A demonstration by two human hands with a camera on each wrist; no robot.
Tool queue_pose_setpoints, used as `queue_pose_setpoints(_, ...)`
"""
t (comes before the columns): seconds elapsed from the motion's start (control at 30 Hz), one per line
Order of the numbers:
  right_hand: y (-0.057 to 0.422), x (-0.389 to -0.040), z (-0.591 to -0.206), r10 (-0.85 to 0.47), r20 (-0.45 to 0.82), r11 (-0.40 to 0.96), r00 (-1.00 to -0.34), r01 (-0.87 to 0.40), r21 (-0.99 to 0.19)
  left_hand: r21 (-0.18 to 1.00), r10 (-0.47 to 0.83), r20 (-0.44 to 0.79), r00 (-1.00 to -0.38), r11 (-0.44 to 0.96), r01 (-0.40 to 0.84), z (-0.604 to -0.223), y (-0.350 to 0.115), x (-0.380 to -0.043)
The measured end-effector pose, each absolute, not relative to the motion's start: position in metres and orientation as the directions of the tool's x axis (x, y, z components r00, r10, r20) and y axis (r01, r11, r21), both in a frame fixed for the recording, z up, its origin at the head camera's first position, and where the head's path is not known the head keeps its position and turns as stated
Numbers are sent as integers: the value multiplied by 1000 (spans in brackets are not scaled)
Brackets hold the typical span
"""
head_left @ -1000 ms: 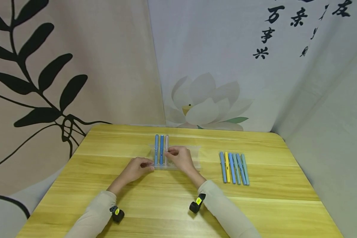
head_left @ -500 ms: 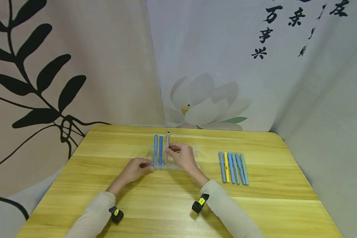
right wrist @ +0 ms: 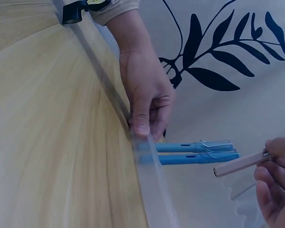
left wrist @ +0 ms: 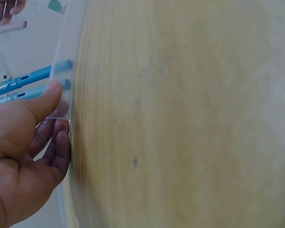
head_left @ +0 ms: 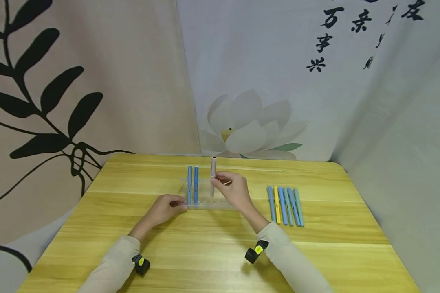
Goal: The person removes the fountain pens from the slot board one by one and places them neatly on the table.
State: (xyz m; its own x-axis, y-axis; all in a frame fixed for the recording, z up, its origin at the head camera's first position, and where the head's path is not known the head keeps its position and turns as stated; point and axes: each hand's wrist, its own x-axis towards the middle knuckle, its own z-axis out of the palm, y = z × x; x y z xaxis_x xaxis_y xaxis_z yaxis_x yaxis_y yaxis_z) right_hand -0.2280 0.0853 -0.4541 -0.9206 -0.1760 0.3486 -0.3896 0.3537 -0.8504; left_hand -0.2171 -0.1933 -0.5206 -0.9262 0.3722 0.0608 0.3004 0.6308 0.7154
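My left hand (head_left: 167,208) pinches the left end of a clear plastic pen rack (head_left: 220,206), the thumb lying on its front strip in the left wrist view. Two pens stand upright in the rack near that hand: a lighter blue pen (head_left: 189,183) and a deeper blue pen (head_left: 196,184). To their right, my right hand (head_left: 236,190) holds a pale pink pen (head_left: 213,167) between thumb and fingers, roughly upright. The lower end of the pink pen (right wrist: 235,165) shows free of the rack in the right wrist view.
Right of the rack, several pens lie side by side on the wooden table (head_left: 205,248), among them a yellow pen (head_left: 276,204) and a green pen (head_left: 298,206). Printed curtains (head_left: 143,81) hang behind the table.
The right hand has lifted the pink pen up out of its place beside the blue pens and moved it a little right. The left hand has stayed at the rack's end.
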Motion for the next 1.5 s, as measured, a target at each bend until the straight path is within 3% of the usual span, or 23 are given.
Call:
queue_pose_setpoints(0.9, 185, -215, -453, 4, 330, 437, -944, -296, -850, 724, 376, 57, -925, 623, 298, -521, -195, -219)
queue_pose_setpoints(1.5, 261, -204, -463, 129, 268, 542, -955, -158, -826, 718, 362, 48, -931, 636, 284, -521, -193, -219)
